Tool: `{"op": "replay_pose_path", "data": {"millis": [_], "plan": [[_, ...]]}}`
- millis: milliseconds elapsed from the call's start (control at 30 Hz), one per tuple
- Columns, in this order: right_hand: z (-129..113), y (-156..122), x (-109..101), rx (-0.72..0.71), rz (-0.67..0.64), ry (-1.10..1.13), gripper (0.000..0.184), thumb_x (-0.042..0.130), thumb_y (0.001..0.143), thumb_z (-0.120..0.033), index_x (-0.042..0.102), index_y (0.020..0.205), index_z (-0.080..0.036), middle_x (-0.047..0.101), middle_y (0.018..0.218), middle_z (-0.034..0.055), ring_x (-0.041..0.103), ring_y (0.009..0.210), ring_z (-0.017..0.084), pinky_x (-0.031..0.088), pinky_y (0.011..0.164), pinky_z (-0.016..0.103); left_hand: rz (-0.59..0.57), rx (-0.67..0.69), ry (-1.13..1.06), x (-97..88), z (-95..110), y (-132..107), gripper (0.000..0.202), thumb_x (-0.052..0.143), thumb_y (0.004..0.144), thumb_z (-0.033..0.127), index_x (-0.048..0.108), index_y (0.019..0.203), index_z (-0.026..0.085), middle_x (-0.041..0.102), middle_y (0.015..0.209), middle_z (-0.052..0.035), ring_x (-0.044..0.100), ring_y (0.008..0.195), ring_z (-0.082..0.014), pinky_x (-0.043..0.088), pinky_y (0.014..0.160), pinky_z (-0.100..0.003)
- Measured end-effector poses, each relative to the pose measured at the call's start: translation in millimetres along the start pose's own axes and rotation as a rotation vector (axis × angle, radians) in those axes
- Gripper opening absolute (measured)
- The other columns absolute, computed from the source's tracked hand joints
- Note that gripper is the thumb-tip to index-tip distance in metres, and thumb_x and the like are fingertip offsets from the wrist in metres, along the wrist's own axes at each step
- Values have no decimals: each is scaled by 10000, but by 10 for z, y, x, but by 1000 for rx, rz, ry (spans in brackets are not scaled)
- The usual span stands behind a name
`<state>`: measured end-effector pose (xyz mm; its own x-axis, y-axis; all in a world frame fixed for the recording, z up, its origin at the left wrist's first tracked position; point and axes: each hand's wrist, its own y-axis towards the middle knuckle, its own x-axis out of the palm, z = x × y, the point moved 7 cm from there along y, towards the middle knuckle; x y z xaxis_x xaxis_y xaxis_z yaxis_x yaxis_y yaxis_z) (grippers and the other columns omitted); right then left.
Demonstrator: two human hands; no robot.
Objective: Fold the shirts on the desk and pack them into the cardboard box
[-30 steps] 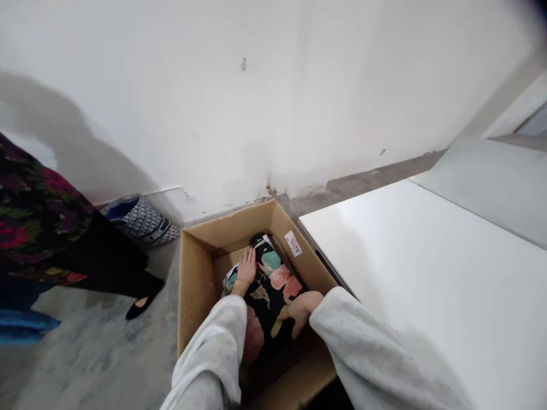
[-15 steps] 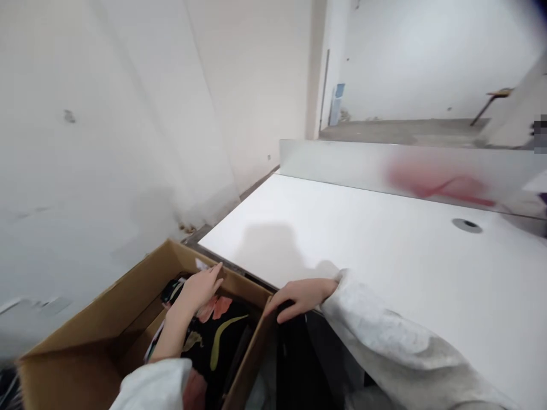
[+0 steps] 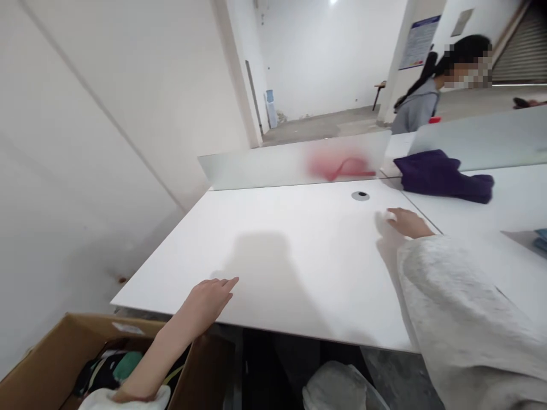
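My left hand [image 3: 210, 302] hovers over the near left part of the white table [image 3: 265, 216], its fingers stretched out and holding nothing. Below its forearm stands a cardboard box [image 3: 47, 353] with dark, patterned cloth [image 3: 106, 367] inside, partly hidden by my arm. Further right, my right hand [image 3: 408, 222] reaches over the table near the seam between two tabletops, fingers apart and with nothing in them. A folded dark purple cloth [image 3: 442, 176] lies just beyond it.
A frosted divider [image 3: 265, 168] runs along the table's far edge, with a blurred red shape behind it. Past it, a person in grey [image 3: 416, 111] is at the right. A round cable grommet [image 3: 360, 196] sits in the tabletop. Blue cloth [image 3: 542, 242] shows at the right edge.
Both hands have left the cardboard box: the left came up out of it, and the right let go of its edge and moved right over the table. My view has swung right.
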<state>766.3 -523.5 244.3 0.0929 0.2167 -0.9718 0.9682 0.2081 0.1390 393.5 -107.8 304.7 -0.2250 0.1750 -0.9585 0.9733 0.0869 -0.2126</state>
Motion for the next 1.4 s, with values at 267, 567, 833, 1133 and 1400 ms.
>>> {"op": "replay_pose_path", "data": {"millis": [267,567,833,1133,1400], "plan": [[1525,-375,-77,508,188,-24,522,281,944,-328,402,1406,-117,403,1388,242,364,1261,364,295,963,482,232,403,-226,-566,1467,1153,365,327,969,237,612,1198,244,717,971,-44,657,876,-183,507,792,-318],[2075,-249,-159,645,265,-4,450,351,884,-276,554,1259,-133,542,1229,210,413,1192,342,311,960,505,510,762,-526,-324,2514,1774,316,398,931,148,645,1113,224,688,1080,-59,613,989,-195,525,842,-374],[2028,196,-142,591,357,51,619,361,878,-244,262,1482,-148,287,1496,210,289,1327,377,309,976,542,440,758,-487,-223,2418,1744,309,405,914,110,571,1160,194,619,1247,-56,528,1184,-193,482,987,-397],[2169,656,-177,580,436,125,611,433,903,-347,329,1443,-81,551,1215,293,486,1126,399,352,828,473,405,735,-516,-264,2427,1726,316,461,892,109,559,1170,222,626,1236,-38,540,1165,-188,472,1010,-368],[2254,863,-242,628,342,107,376,448,930,-377,590,1190,-146,656,962,239,596,933,334,329,729,406,369,722,-549,-252,2432,1744,322,448,888,105,584,1152,231,635,1206,-52,546,1140,-185,479,996,-361]]}}
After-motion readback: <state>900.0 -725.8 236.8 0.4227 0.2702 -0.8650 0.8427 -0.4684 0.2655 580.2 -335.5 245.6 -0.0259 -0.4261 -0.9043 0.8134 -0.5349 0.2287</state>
